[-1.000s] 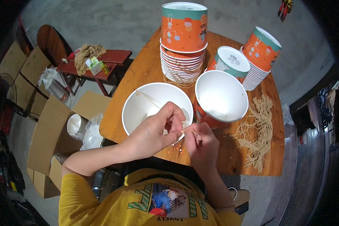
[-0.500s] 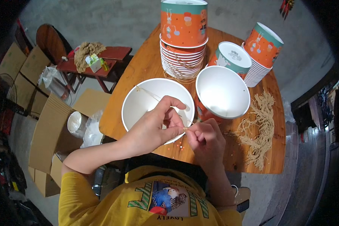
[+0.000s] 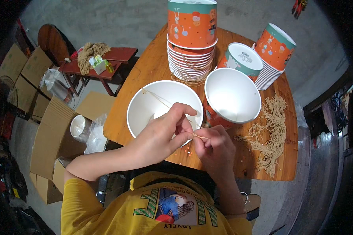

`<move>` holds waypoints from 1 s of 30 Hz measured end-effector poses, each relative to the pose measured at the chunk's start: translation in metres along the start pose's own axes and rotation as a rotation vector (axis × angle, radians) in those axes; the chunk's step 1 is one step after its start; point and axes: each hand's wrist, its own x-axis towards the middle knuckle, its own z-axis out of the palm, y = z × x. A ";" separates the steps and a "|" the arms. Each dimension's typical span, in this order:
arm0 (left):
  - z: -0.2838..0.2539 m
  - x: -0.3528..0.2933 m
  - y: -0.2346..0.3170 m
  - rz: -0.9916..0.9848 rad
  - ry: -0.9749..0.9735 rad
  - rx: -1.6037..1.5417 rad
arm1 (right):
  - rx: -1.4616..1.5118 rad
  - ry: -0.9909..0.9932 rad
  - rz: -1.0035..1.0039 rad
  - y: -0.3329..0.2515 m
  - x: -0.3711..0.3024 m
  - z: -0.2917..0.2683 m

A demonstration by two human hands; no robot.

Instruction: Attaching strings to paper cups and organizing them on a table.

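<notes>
Risk, as judged: the string (image 3: pixel 161 100) is thin and pulled taut from the far rim of the bowl (image 3: pixel 145 111) to the fingertips; a slip of the pinch could let it spring back, and a hard tug could tip the light bowl or tear its rim hole. The bowl sits under and just beyond the left hand (image 3: pixel 164 133), on the surface (image 3: pixel 153 66). Left hand: palm down, forearm coming in low from the left, thumb and forefinger closed on the string. Right hand (image 3: pixel 213 147): curled, knuckles up, touching the left, fingertips pinched on the string's near end. Second bowl (image 3: pixel 233 96) just beyond right hand; loose string bundle (image 3: pixel 272 133) to its right.
</notes>
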 end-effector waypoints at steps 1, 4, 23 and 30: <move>0.000 0.000 0.000 0.001 -0.001 0.000 | -0.032 0.025 -0.037 0.001 0.000 0.000; -0.001 0.000 0.000 0.012 -0.046 0.110 | -0.112 0.022 -0.108 0.002 0.002 -0.005; 0.002 0.004 -0.001 -0.032 -0.081 -0.027 | 0.205 -0.018 0.307 0.001 -0.003 0.002; 0.000 0.003 -0.005 -0.081 -0.083 -0.010 | 0.244 0.063 0.379 0.003 -0.006 -0.001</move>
